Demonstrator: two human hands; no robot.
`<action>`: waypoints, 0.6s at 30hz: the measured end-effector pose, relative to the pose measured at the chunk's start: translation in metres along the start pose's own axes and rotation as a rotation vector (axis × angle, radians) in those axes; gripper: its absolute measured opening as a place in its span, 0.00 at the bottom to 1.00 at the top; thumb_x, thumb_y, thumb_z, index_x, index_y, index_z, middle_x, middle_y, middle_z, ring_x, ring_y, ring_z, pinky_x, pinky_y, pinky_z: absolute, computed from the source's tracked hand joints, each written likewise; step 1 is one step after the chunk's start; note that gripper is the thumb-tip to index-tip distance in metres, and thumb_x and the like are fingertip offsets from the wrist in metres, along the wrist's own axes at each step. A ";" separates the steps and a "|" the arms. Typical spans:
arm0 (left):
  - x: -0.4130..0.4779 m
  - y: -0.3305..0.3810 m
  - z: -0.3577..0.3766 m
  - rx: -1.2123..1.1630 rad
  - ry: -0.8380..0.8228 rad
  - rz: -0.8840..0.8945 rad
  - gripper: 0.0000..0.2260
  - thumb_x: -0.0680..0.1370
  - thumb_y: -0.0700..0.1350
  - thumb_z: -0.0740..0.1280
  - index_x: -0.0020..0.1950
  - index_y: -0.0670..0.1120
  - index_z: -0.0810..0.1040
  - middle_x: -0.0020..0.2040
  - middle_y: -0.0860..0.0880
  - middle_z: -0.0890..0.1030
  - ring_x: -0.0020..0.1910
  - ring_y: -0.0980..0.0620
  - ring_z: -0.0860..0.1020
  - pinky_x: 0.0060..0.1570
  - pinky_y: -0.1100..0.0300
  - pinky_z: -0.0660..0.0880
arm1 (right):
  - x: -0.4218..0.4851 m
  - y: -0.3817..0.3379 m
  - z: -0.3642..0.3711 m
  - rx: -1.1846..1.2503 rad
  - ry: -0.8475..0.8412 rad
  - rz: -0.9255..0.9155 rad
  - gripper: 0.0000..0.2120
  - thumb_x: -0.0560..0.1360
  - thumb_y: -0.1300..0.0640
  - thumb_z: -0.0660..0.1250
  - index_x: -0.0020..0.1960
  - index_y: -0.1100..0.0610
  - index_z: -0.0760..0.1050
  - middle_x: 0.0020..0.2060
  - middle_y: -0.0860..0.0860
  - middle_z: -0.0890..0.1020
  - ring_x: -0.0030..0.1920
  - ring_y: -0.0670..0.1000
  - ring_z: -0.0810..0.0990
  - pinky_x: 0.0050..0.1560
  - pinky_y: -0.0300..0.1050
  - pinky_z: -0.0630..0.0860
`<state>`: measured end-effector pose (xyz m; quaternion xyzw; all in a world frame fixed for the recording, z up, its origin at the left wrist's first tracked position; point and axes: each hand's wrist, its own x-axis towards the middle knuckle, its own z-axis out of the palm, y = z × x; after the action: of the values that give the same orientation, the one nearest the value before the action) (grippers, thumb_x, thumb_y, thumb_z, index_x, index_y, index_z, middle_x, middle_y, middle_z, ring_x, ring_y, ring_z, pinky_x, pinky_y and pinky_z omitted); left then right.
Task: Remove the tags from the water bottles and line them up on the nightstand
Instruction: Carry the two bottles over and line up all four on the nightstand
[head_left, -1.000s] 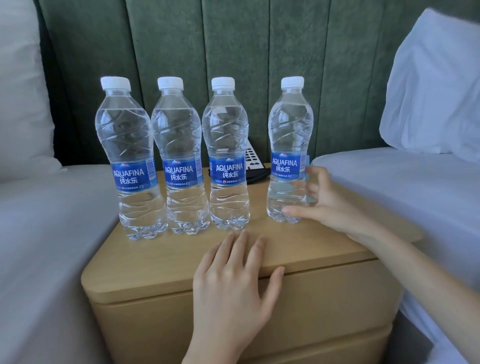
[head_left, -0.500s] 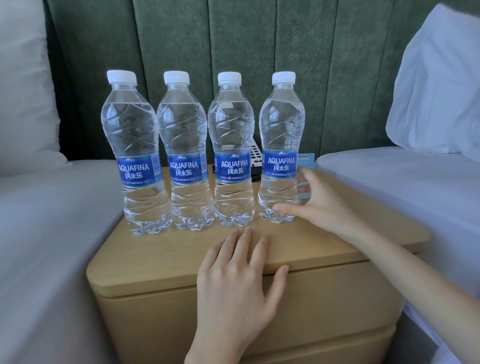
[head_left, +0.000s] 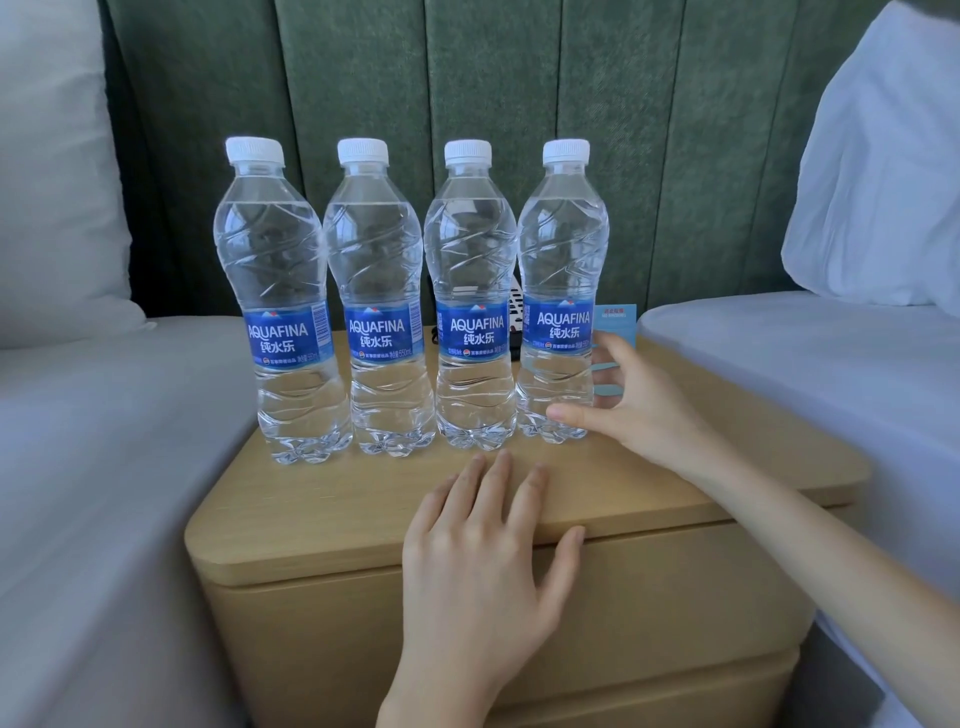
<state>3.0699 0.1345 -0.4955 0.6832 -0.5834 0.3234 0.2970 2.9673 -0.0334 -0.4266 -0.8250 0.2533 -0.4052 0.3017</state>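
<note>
Several clear Aquafina water bottles with white caps and blue labels stand upright in a tight row on the wooden nightstand (head_left: 322, 499). The leftmost bottle (head_left: 283, 312) and the rightmost bottle (head_left: 563, 291) bracket the row. My right hand (head_left: 628, 410) cups the lower part of the rightmost bottle, thumb across its front and fingers at its right side. My left hand (head_left: 483, 561) lies flat on the nightstand's front edge, fingers spread, holding nothing. No hanging tags show on the bottle necks.
A small blue card (head_left: 618, 322) stands behind the rightmost bottle. A dark device with buttons (head_left: 514, 317) peeks between the two right bottles. Beds with white sheets flank the nightstand; a green padded headboard (head_left: 467, 78) rises behind, and a pillow (head_left: 883, 197) sits at right.
My right hand slid the rightmost bottle left, closing the gap to the row. The view moved closer. My left hand stayed on the nightstand's edge.
</note>
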 end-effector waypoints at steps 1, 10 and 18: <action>0.000 0.000 0.000 0.001 -0.002 -0.002 0.20 0.75 0.60 0.59 0.57 0.50 0.81 0.58 0.48 0.81 0.60 0.48 0.78 0.54 0.54 0.72 | 0.000 0.000 0.000 0.005 0.007 -0.004 0.38 0.63 0.50 0.78 0.68 0.49 0.64 0.59 0.46 0.75 0.54 0.43 0.76 0.54 0.44 0.76; 0.000 0.001 -0.001 -0.001 0.010 0.003 0.19 0.75 0.59 0.60 0.57 0.50 0.81 0.57 0.48 0.81 0.59 0.48 0.78 0.54 0.55 0.70 | -0.008 -0.006 -0.001 0.163 0.107 -0.064 0.37 0.64 0.55 0.77 0.65 0.40 0.61 0.59 0.44 0.73 0.57 0.46 0.77 0.57 0.47 0.76; 0.000 0.001 0.000 0.004 0.006 -0.001 0.20 0.75 0.60 0.59 0.57 0.50 0.81 0.58 0.48 0.81 0.59 0.48 0.78 0.53 0.54 0.73 | -0.011 -0.015 0.001 0.111 0.113 -0.185 0.45 0.64 0.62 0.77 0.63 0.28 0.54 0.56 0.40 0.73 0.55 0.45 0.78 0.54 0.45 0.78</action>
<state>3.0692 0.1346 -0.4952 0.6831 -0.5817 0.3264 0.2975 2.9647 -0.0151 -0.4219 -0.8027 0.1698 -0.4906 0.2934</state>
